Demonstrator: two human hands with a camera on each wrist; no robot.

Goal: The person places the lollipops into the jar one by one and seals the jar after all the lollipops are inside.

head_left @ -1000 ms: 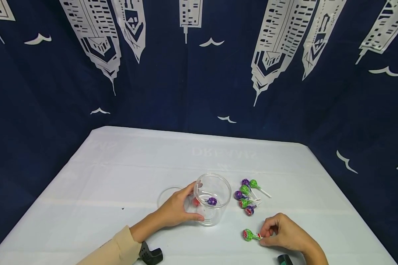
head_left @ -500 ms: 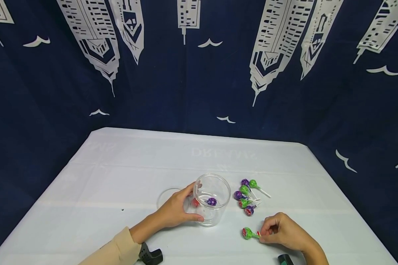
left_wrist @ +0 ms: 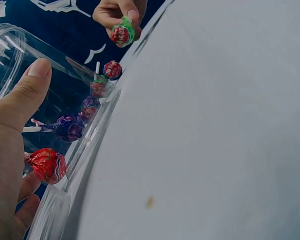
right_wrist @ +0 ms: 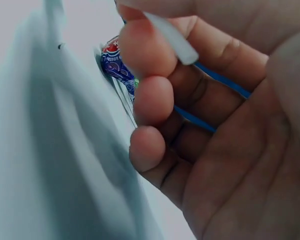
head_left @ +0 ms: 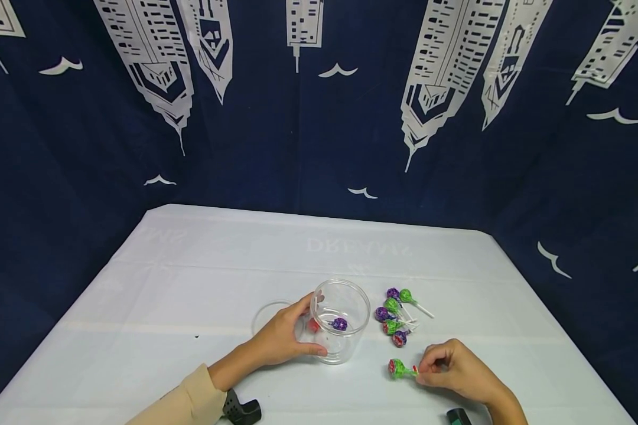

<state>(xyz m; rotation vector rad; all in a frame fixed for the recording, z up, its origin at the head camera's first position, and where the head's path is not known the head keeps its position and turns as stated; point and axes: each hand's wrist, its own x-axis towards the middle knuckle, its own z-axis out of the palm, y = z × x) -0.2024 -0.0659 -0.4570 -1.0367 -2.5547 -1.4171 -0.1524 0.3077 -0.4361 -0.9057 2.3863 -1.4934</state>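
My left hand grips a clear plastic jar from its left side, with the thumb in front. Inside the jar lie a purple lollipop and a red lollipop. My right hand pinches a green-wrapped lollipop by its stick, just above the table, to the right of the jar. The white stick shows between thumb and fingers in the right wrist view. Several purple and green lollipops lie in a loose group between the jar and my right hand.
A clear round lid lies on the white table, partly behind my left hand. A dark blue curtain with printed buildings hangs behind the table. A dark device sits under my right wrist.
The green lollipop in my right hand has risen and tipped slightly, its head moving a little away from me. My left hand and the jar stay in place.
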